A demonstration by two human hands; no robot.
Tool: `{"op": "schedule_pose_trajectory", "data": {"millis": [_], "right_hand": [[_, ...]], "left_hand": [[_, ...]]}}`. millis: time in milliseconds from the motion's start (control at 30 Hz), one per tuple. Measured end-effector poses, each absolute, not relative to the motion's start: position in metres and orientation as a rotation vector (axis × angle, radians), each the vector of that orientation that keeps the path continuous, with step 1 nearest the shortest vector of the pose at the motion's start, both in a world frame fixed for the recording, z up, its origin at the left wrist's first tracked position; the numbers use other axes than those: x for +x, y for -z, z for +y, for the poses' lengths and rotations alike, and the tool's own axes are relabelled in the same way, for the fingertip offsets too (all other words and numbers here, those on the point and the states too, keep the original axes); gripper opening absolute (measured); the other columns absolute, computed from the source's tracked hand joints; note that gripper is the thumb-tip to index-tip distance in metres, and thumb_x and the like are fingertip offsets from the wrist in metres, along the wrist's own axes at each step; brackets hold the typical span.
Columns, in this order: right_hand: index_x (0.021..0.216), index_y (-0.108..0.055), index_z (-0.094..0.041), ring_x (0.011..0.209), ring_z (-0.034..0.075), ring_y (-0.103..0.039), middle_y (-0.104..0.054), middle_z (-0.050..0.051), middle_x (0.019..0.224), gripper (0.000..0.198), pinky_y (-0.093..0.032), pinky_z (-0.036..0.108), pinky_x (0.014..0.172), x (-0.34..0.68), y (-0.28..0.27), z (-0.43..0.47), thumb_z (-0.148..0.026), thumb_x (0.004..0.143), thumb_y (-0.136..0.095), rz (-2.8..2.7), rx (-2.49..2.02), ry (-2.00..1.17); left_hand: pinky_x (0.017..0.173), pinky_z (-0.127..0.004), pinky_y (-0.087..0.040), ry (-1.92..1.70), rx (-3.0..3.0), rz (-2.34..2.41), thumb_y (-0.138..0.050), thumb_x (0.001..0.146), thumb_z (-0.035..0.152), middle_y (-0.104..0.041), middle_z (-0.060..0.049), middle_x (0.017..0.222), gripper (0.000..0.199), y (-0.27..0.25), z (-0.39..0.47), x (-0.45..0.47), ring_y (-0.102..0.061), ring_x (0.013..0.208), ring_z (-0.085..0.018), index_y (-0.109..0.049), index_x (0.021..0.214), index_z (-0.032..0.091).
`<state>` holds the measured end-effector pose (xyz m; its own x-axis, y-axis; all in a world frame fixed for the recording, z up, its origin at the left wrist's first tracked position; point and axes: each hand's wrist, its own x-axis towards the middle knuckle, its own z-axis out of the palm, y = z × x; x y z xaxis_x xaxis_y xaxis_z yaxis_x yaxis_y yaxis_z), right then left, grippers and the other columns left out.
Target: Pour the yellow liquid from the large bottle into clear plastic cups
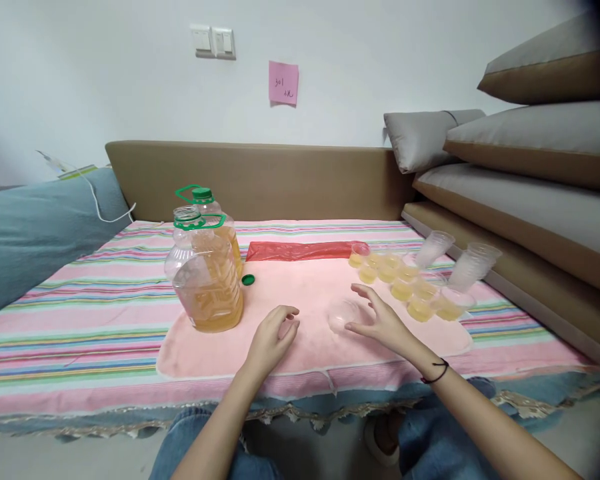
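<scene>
My right hand [380, 323] reaches over the pink mat with thumb and fingers spread. Right beside its thumb is a clear plastic cup [341, 315], which seems to lie on its side; whether the thumb touches it I cannot tell. Over the mat's near middle, my left hand [275, 335] has loosely bent fingers, apart from the thumb, and holds nothing. To its left stands an uncapped large plastic bottle [207, 293] of yellow liquid with a green handle. Behind that is a second bottle [203, 193], capped in green. A loose green cap [249, 280] lies near them.
Several clear cups with yellow liquid [401, 289] stand close together at the right. Two tilted stacks of clear cups [473, 267] are behind them. A red plastic bag [305, 251] lies flat at the back. Stacked cushions [525, 187] border the right side.
</scene>
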<state>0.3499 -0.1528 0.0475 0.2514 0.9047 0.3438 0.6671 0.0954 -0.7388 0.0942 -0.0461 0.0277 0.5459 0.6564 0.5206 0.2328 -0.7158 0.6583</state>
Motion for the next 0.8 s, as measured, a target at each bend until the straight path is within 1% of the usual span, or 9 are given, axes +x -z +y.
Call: {"op": "schedule_pose_trajectory", "data": {"millis": [133, 200, 300, 400, 467, 533, 633, 700, 800], "right_hand": [[0.11, -0.064, -0.025, 0.098, 0.027, -0.07, -0.072, 0.009, 0.113, 0.035, -0.055, 0.047, 0.089, 0.337, -0.074, -0.152, -0.039, 0.08, -0.072, -1.383, -1.457, -0.292], [0.092, -0.071, -0.025, 0.077, 0.024, -0.072, -0.076, 0.006, 0.092, 0.018, -0.058, 0.042, 0.074, 0.326, -0.09, -0.148, -0.039, 0.081, -0.07, -1.362, -1.409, -0.263], [0.079, -0.074, -0.024, 0.056, 0.021, -0.068, -0.075, 0.004, 0.073, 0.017, -0.056, 0.037, 0.058, 0.303, -0.107, -0.138, -0.042, 0.078, -0.074, -1.356, -1.365, -0.318], [0.086, -0.074, -0.023, 0.043, 0.016, -0.061, -0.075, 0.004, 0.07, 0.025, -0.052, 0.033, 0.047, 0.277, -0.112, -0.121, -0.047, 0.083, -0.068, -1.382, -1.265, -0.505], [0.093, -0.072, -0.022, 0.04, 0.015, -0.06, -0.075, 0.004, 0.071, 0.031, -0.053, 0.033, 0.048, 0.258, -0.107, -0.106, -0.05, 0.089, -0.059, -1.413, -1.195, -0.611], [0.097, -0.069, -0.022, 0.049, 0.017, -0.067, -0.076, 0.005, 0.079, 0.032, -0.058, 0.037, 0.058, 0.239, -0.1, -0.088, -0.049, 0.092, -0.053, -1.443, -1.138, -0.675], [0.101, -0.066, -0.024, 0.089, 0.026, -0.074, -0.075, 0.009, 0.104, 0.027, -0.059, 0.045, 0.084, 0.212, -0.085, -0.057, -0.046, 0.088, -0.06, -1.469, -1.073, -0.725], [0.113, -0.063, -0.026, 0.111, 0.03, -0.068, -0.069, 0.011, 0.121, 0.038, -0.055, 0.049, 0.094, 0.194, -0.075, -0.037, -0.044, 0.08, -0.069, -1.477, -1.047, -0.752], [0.134, -0.05, -0.028, 0.133, 0.031, -0.051, -0.055, 0.011, 0.143, 0.071, -0.046, 0.051, 0.107, 0.17, -0.062, -0.01, -0.039, 0.07, -0.08, -1.542, -1.011, -0.808]], "left_hand": [[0.087, -0.035, -0.05, -1.273, 2.225, 0.805, -0.051, 0.09, 0.025, -0.07, -0.006, 0.099, 0.016, -0.035, -0.045, 0.087, -0.065, 0.096, -0.02, -0.062, 0.101, 0.022], [0.086, -0.036, -0.049, -1.409, 2.187, 0.878, -0.051, 0.09, 0.026, -0.069, -0.007, 0.097, 0.015, -0.04, -0.044, 0.081, -0.064, 0.095, -0.021, -0.062, 0.1, 0.022], [0.079, -0.034, -0.049, -1.63, 2.079, 1.017, -0.048, 0.092, 0.027, -0.067, -0.005, 0.086, 0.015, -0.046, -0.041, 0.069, -0.063, 0.084, -0.02, -0.062, 0.093, 0.021], [0.077, -0.032, -0.048, -1.854, 1.903, 1.159, -0.046, 0.094, 0.028, -0.065, -0.005, 0.085, 0.016, -0.048, -0.037, 0.054, -0.062, 0.083, -0.019, -0.061, 0.093, 0.021], [0.076, -0.031, -0.047, -1.996, 1.755, 1.233, -0.046, 0.095, 0.03, -0.063, -0.005, 0.09, 0.017, -0.048, -0.034, 0.042, -0.061, 0.084, -0.018, -0.06, 0.098, 0.02], [0.073, -0.029, -0.046, -2.131, 1.586, 1.291, -0.045, 0.096, 0.032, -0.06, -0.004, 0.091, 0.018, -0.048, -0.03, 0.028, -0.059, 0.08, -0.016, -0.058, 0.103, 0.02], [0.067, -0.027, -0.042, -2.301, 1.324, 1.344, -0.042, 0.097, 0.031, -0.05, 0.002, 0.078, 0.018, -0.05, -0.02, 0.006, -0.05, 0.066, -0.012, -0.052, 0.107, 0.02], [0.065, -0.026, -0.041, -2.381, 1.173, 1.354, -0.04, 0.097, 0.029, -0.042, 0.005, 0.07, 0.015, -0.051, -0.011, -0.01, -0.045, 0.061, -0.012, -0.049, 0.106, 0.02], [0.064, -0.025, -0.04, -2.434, 1.002, 1.353, -0.038, 0.094, 0.024, -0.04, 0.006, 0.069, 0.011, -0.052, 0.001, -0.031, -0.044, 0.062, -0.011, -0.045, 0.102, 0.021]]}}
